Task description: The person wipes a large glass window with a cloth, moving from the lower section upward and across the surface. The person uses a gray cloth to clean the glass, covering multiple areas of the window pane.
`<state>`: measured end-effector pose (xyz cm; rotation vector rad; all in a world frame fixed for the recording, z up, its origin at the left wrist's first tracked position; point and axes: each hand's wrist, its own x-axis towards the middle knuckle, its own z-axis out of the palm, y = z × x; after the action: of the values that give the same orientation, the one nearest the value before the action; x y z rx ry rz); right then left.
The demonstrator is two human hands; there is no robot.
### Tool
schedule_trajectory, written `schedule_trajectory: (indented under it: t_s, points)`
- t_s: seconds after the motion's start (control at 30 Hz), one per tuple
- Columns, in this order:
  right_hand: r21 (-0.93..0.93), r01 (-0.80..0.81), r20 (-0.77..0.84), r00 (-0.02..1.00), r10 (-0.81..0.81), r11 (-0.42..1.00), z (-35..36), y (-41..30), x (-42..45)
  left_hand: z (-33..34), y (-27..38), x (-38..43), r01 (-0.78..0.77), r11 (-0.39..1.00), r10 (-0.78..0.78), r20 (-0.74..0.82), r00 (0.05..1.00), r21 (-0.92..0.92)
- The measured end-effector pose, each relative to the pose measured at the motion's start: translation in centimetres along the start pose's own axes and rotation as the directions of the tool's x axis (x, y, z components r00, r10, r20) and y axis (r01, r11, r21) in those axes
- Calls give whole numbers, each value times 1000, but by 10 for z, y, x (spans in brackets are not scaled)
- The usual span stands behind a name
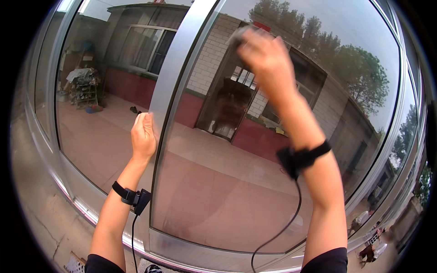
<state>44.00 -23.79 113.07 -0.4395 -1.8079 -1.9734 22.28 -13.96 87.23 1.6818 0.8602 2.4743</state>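
Note:
A large glass pane (232,184) in a metal-framed door fills the view before me. My right hand (269,61) is raised against its upper part, blurred by motion. Under its fingertips is a small grey thing (243,33), perhaps a cloth or crumpled paper; the blur hides its detail. Lower and to the left, my left hand (143,134) curls at the left edge of the wide silver door stile (175,58), its palm hidden. Both wrists wear black straps with small boxes and cables.
Left of the stile stands another glass pane (102,136). A loaded rack (85,88) and a brown door (225,102) show through or in the glass. A metal track (85,213) runs along the bottom. At the far right sits a person (375,249).

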Motion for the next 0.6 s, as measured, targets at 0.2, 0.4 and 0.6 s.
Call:
schedule_trajectory:
  t_s: [0.2, 0.4, 0.6]
  points:
    - [0, -300, -137, 945, 297, 954, 29, 62, 29, 9, -1, -3, 24, 1000, -24, 19, 1000, -6]
    - [267, -239, 73, 971, 228, 934, -5, -67, -27, 3, -3, -2, 31, 999, -30, 39, 999, -29]
    - [450, -223, 312, 946, 82, 865, -60, -178, -115, 11, 2, -8, 42, 995, -38, 51, 998, -89]
